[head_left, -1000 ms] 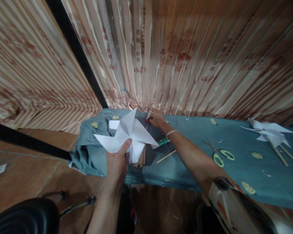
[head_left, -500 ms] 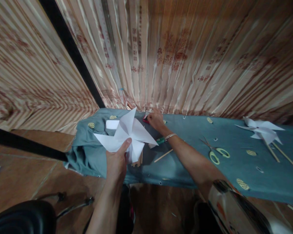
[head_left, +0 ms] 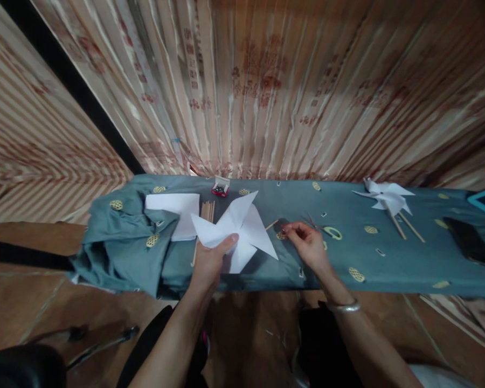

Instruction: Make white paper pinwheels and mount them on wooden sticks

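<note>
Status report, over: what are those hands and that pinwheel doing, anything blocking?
Left hand gripping white paper pinwheel. Right hand pinched, apart from pinwheel; any contents too small to tell. Green-handled scissors just beyond, partly hidden by right hand.

What the fingertips of the right hand (head_left: 309,248) may hold is too small to tell. This hand partly hides the scissors (head_left: 333,233). The paper pinwheel (head_left: 244,229) covers several fingers of the left hand (head_left: 210,261). The view's edge cuts the chair (head_left: 22,369).
</note>
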`<action>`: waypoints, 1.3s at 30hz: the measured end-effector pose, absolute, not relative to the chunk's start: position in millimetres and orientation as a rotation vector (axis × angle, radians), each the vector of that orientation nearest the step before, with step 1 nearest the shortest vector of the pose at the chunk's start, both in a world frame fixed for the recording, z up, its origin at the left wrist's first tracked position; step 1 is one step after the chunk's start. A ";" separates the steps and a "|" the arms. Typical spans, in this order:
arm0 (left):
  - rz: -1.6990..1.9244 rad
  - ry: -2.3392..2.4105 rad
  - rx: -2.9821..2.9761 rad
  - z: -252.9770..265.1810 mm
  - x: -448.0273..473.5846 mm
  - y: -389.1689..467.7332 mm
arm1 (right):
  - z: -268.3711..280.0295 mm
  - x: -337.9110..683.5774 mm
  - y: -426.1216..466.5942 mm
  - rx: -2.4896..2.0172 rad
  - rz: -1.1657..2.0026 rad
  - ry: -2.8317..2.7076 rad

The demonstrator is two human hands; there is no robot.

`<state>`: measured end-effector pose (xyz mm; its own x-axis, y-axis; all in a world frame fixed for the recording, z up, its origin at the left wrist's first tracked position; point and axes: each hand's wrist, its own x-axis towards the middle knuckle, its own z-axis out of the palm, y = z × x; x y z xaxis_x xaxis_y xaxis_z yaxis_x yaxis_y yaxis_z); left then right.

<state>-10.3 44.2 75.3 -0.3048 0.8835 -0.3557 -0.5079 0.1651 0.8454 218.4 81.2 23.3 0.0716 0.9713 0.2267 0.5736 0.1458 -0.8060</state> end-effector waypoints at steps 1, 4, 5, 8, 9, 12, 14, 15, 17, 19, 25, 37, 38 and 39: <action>1.439 1.195 0.423 74.3 -2.3 43.7 | 22.8 227.7 75.3 -1.561 0.587 -1.586; 1.361 1.104 0.408 74.6 19.0 44.6 | 23.8 245.7 67.9 -1.631 0.453 -1.697; 1.325 1.085 0.406 74.8 24.9 45.6 | 24.1 248.6 67.4 -1.649 0.380 -1.799; 1.272 1.072 0.410 72.4 38.6 50.4 | 22.3 251.4 66.5 -1.664 0.164 -2.143; 1.273 1.074 0.417 70.2 41.8 52.4 | 21.0 251.2 65.8 -1.653 0.130 -2.214; 1.268 1.100 0.449 61.2 47.7 58.5 | 16.6 249.8 62.7 -1.555 0.111 -2.315; 1.248 1.121 0.485 55.1 49.1 62.1 | 14.4 249.1 61.5 -1.477 0.130 -2.287; 1.242 1.130 0.504 52.7 49.3 63.6 | 13.5 248.9 61.5 -1.450 0.153 -2.251; 1.238 1.159 0.536 49.6 49.7 65.6 | 12.0 249.1 62.4 -1.441 0.217 -2.162; 1.236 1.196 0.560 48.9 50.3 66.2 | 10.7 249.6 63.9 -1.469 0.272 -2.099; 1.205 1.259 0.572 51.0 54.3 63.5 | 8.8 250.6 64.0 -1.514 0.289 -2.054; 1.209 1.219 0.536 51.8 53.9 60.4 | 7.9 245.3 60.6 -1.622 0.303 -1.973; 1.209 1.223 0.537 52.2 53.6 60.4 | 8.0 245.6 60.4 -1.629 0.305 -1.968; 1.210 1.226 0.538 52.5 53.3 60.4 | 7.9 246.3 60.1 -1.625 0.298 -1.971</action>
<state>53.3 60.4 52.5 -0.1217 0.9018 -0.4146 -0.4025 0.3369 0.8512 246.3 60.1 7.9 -0.1064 0.9545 0.2786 0.8296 0.2396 -0.5043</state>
